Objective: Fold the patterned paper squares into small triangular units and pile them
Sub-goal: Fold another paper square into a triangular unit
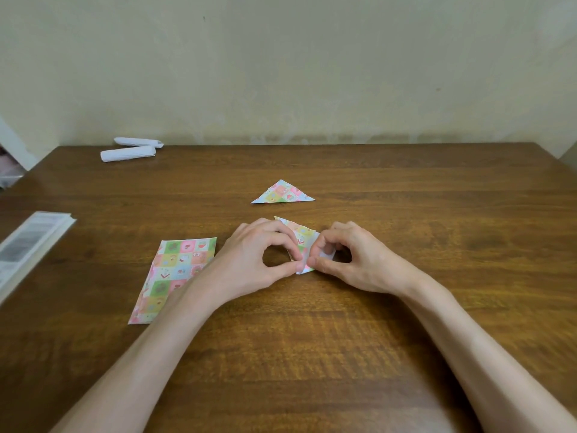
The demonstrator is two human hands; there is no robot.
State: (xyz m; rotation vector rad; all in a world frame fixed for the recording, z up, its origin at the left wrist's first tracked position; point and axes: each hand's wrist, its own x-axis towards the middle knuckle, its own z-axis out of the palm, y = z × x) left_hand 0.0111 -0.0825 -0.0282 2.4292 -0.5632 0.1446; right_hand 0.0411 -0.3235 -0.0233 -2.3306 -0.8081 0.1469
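Mid-fold at the centre of a dark wooden table, grain running left to right: a partly folded paper, checked in pastel pink, green and yellow squares with small hearts and flowers, white on the reverse. Pinched at its near corner between thumb and curled forefinger of the left hand, and gripped from the other side by thumb and bent fingertips of the right hand; both grips closed tight on the sheet, far tip poking out above the knuckles.

Just beyond the hands and apart from them, one finished triangle of the same print, lying flat, point toward the wall. Beside the left forearm and partly hidden by it, a flat patterned sheet, rectangular in outline, crisp straight edges.

At the left table edge, a white printed packet with grey lines of text, too blurred to read. Near the far left corner, two white paper rolls, side by side, close to the pale, scuffed plaster wall.

Open wood to the right of the hands out to the table's right edge, and across the near half between the forearms.
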